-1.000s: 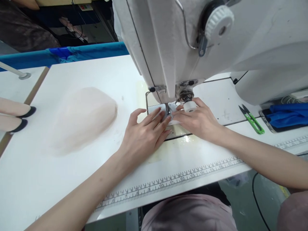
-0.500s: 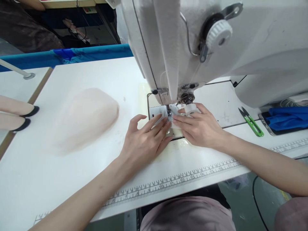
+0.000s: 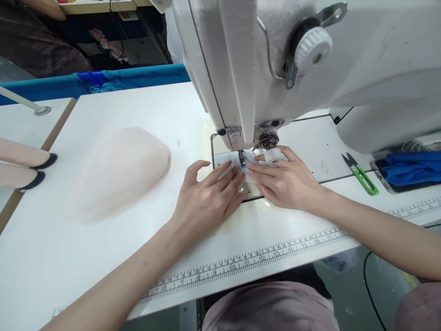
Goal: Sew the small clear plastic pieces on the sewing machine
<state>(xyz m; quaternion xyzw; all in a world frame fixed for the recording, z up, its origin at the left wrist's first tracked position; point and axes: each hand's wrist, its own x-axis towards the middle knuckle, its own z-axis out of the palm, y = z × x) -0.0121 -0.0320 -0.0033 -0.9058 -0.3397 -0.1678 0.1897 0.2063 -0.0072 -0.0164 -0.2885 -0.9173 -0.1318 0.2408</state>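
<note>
My left hand point(image 3: 209, 195) lies palm down at the left of the presser foot point(image 3: 241, 158) of a sewing machine point(image 3: 220, 55). Its fingers are stretched out, the thumb spread away. On the right of the foot, my right hand point(image 3: 285, 181) rests with straight fingers, their tips close to those of the left. Beneath the fingertips of both hands is a small, thin white piece point(image 3: 253, 178), apparently cloth, passing under the foot. Most of it is hidden by my fingers and the machine head.
Green-handled thread snips point(image 3: 360, 174) lie at the right, beside a phone point(image 3: 382, 177) with blue cloth point(image 3: 413, 169) on it. A sheer beige cloth piece point(image 3: 127, 170) is spread at the left. A printed ruler point(image 3: 241, 264) runs along the table's front edge. Another person point(image 3: 37, 41) is behind.
Both hands keep their places beside the presser foot. The left hand and the white piece have shifted very slightly away from me.
</note>
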